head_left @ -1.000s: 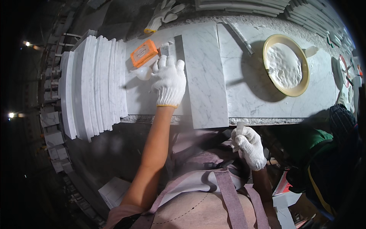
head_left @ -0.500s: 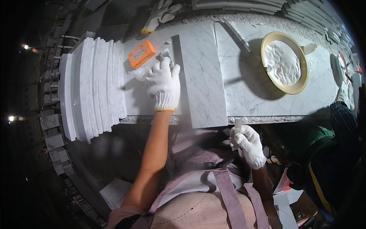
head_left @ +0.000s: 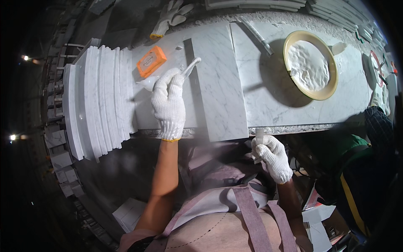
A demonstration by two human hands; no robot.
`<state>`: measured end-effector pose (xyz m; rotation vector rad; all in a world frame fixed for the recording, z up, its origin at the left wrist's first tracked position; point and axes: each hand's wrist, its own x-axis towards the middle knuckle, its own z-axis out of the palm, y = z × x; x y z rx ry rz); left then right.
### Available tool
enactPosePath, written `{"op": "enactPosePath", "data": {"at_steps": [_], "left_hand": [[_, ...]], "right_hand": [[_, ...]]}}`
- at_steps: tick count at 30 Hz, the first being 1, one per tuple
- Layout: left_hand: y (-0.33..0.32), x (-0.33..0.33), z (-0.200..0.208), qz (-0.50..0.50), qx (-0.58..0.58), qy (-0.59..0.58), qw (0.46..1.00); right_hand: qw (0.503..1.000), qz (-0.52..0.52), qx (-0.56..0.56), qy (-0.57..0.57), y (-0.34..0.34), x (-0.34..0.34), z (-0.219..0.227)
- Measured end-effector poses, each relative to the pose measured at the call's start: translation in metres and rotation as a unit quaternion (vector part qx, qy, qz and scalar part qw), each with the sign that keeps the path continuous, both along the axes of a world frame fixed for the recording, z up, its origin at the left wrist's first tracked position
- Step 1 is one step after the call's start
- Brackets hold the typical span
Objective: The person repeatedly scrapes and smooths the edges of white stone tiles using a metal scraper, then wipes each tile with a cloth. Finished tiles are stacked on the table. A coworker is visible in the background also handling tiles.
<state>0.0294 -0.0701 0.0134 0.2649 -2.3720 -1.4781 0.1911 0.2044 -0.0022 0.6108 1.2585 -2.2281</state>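
My left hand, in a white knit glove, is over the pale marble slab. One finger stretches toward the edge of a raised marble strip; whether it touches is unclear. A small grey piece lies by the fingers. Beside the hand are an orange pack with a pale label and some clear crumpled plastic. My right hand, gloved alike, is just off the slab's front edge. Its thumb and fingers are closed around a small translucent tube-like piece that points upward.
A cream round bowl holding a crinkled white mass stands to the right. Behind it is a translucent scrap. A clear tube-like stick and a loose white glove lie at the back. Upright marble slabs are stacked left.
My left hand has drawn back slightly toward me and left, and one finger now points out toward the raised strip. My right hand has hardly moved and keeps the tube-like piece.
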Motion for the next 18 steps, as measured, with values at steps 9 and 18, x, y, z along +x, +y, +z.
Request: {"op": "enactPosePath", "data": {"at_steps": [9,18], "left_hand": [[0.017,0.012,-0.017,-0.155,-0.225,-0.007,0.962],[0.021,0.017,-0.018,-0.215,-0.398,0.070,0.889]], "right_hand": [[1.000,-0.010,-0.005,0.000,0.000,0.001,0.000],[1.000,-0.002,0.009,-0.008,0.001,0.001,-0.001]]}}
